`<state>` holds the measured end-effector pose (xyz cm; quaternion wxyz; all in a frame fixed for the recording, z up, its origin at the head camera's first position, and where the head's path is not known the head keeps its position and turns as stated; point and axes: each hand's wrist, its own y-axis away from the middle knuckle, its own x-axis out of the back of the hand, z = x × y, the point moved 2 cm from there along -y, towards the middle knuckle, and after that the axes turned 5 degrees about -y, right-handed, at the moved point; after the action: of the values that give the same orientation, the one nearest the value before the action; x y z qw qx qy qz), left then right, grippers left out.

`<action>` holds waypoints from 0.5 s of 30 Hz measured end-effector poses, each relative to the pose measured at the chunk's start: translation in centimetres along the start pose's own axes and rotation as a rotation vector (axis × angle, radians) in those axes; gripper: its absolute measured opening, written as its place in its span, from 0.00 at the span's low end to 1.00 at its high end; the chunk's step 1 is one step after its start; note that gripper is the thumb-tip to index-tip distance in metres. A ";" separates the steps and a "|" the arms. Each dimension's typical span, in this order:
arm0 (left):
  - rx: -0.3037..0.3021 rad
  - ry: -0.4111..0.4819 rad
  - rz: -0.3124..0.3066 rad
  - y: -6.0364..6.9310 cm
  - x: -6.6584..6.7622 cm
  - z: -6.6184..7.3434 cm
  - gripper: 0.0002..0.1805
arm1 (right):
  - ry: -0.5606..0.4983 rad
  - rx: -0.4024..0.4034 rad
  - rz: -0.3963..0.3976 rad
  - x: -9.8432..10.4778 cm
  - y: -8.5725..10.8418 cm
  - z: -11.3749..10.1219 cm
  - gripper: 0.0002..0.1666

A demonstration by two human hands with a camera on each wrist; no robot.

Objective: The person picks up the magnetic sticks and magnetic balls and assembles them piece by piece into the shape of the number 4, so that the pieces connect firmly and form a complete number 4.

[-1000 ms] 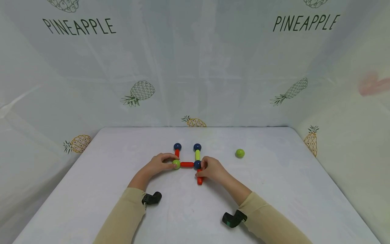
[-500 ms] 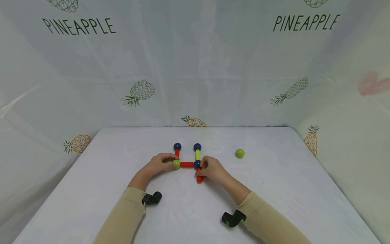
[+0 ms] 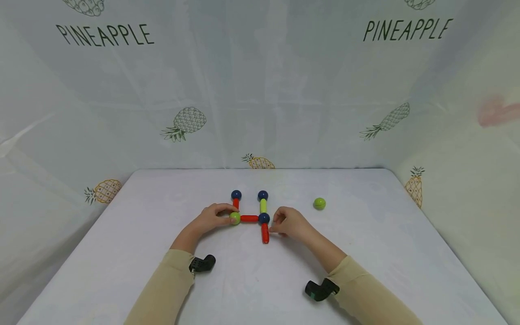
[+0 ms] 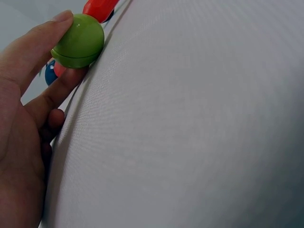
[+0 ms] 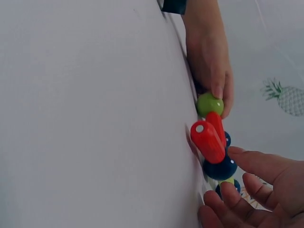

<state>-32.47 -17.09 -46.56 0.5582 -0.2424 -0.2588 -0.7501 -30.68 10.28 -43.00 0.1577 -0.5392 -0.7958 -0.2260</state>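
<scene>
A flat figure of magnetic rods and balls lies on the table. My left hand (image 3: 212,218) pinches its green ball (image 4: 80,42) between thumb and finger. From that ball, one red rod (image 3: 236,205) reaches back to a blue ball (image 3: 236,195); another red rod (image 3: 249,219) runs right to a middle blue ball (image 3: 264,218). A yellow-green rod (image 3: 263,206) joins the middle ball to a far blue ball (image 3: 262,195). Toward me points a red rod (image 5: 208,141) with a silvery end. My right hand (image 3: 294,224) is just right of it, fingers loosely parted, holding nothing.
A loose green ball (image 3: 319,203) lies to the right, behind the right hand. The white table (image 3: 252,280) ends at a pineapple-print curtain (image 3: 260,90). Black wrist cameras (image 3: 322,290) sit at both sleeves.
My right hand has let go of the near red rod and moved slightly right. That rod now sits against the middle blue ball, fully visible. The left hand stays on the green ball.
</scene>
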 end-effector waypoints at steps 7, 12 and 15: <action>-0.016 0.001 -0.002 -0.1 0.0 -0.1 0.15 | 0.047 0.024 0.040 1.9 0.5 0.7 0.14; -0.017 0.006 -0.004 -0.1 -0.1 -0.2 0.16 | 0.043 0.026 0.080 4.2 0.6 1.3 0.14; -0.026 -0.002 0.001 -0.1 0.0 -0.3 0.16 | 0.039 0.045 0.114 5.8 0.7 1.4 0.14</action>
<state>-32.54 -17.25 -46.79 0.5552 -0.2507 -0.2493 -0.7528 -32.18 15.85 -41.22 0.1979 -0.5754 -0.7655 -0.2092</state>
